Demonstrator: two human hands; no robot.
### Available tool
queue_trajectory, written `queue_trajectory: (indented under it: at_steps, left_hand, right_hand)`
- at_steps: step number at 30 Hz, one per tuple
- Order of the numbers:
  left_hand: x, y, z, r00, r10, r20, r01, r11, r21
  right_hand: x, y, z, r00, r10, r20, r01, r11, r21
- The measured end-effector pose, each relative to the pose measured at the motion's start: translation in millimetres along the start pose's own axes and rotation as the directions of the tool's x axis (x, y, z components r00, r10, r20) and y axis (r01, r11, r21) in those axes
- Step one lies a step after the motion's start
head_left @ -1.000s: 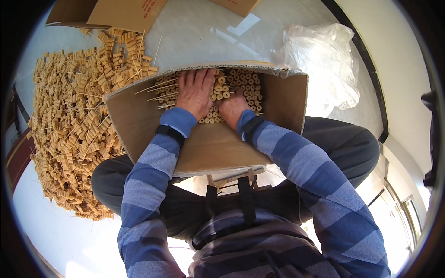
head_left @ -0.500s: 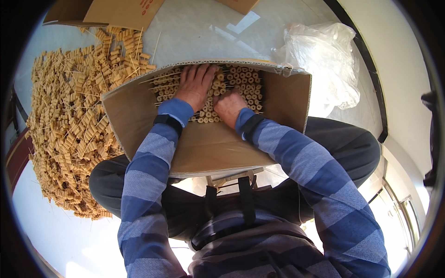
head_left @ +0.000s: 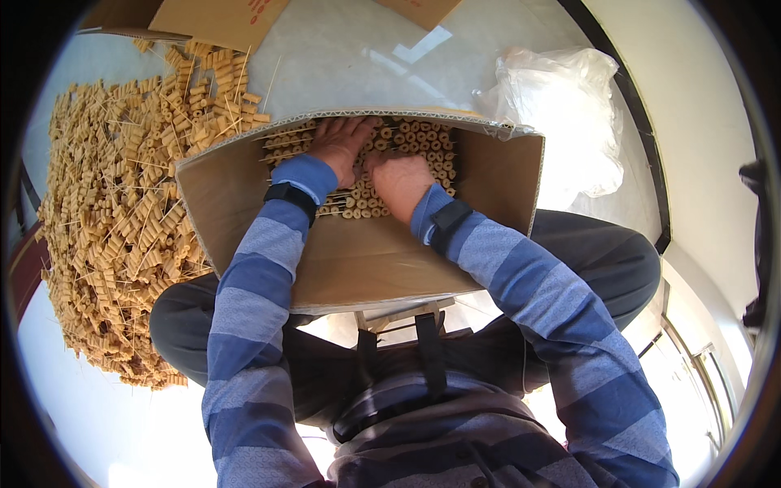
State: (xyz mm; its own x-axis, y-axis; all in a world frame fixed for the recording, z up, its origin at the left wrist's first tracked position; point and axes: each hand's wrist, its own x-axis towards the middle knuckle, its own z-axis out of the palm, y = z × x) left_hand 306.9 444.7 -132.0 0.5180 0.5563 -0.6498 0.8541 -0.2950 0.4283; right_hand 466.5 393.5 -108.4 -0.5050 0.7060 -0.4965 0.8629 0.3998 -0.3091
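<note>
An open cardboard box (head_left: 378,264) stands tilted between my legs. Skewers of ring-shaped tan pieces (head_left: 427,140) are packed in rows against its far side, some ends-on and some with their thin sticks pointing left. My left hand (head_left: 338,148) lies over the left and middle rows, its fingers stretched toward the far wall. Beside it, my right hand (head_left: 403,185) is closed with the knuckles up, pressed in among the middle rows. Whatever its fingers grip is hidden beneath the hand.
A large heap of loose skewers (head_left: 122,236) covers the floor on the left. Cardboard flaps (head_left: 220,20) show at the far left, and another cardboard piece (head_left: 423,10) lies at the top. Crumpled clear plastic (head_left: 561,122) sits at the right, near the wall.
My right hand has shifted slightly left, closer to the left hand. My left hand has flattened and its fingers reach further right. The whole view has shifted a little.
</note>
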Motion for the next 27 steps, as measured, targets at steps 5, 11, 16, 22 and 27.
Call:
queue_trajectory:
  at_steps: [5, 11, 16, 22, 27]
  left_hand:
    - [-1, 1, 1, 0.998, -0.057, 0.025, 0.058, 0.995, -0.078]
    - [-4, -2, 12, 0.992, 0.021, -0.124, -0.023, 1.000, -0.009]
    - [-25, 3, 17, 0.962, 0.036, -0.269, -0.021, 0.998, 0.060]
    - [-31, -5, 22, 0.870, -0.366, -0.329, 0.240, 0.899, -0.367]
    - [-4, -23, 36, 0.879, -0.372, -0.298, 0.215, 0.868, -0.448]
  right_hand:
    - [7, 11, 4, 0.989, 0.133, -0.061, -0.124, 0.984, 0.131]
    - [16, 16, 24, 0.987, 0.144, -0.078, -0.133, 0.983, 0.129]
    - [22, 18, 31, 0.982, 0.169, -0.087, -0.157, 0.979, 0.130]
    - [28, 19, 25, 0.984, 0.157, 0.083, -0.165, 0.981, 0.099]
    - [30, 34, 13, 0.972, 0.156, 0.174, -0.195, 0.952, 0.238]
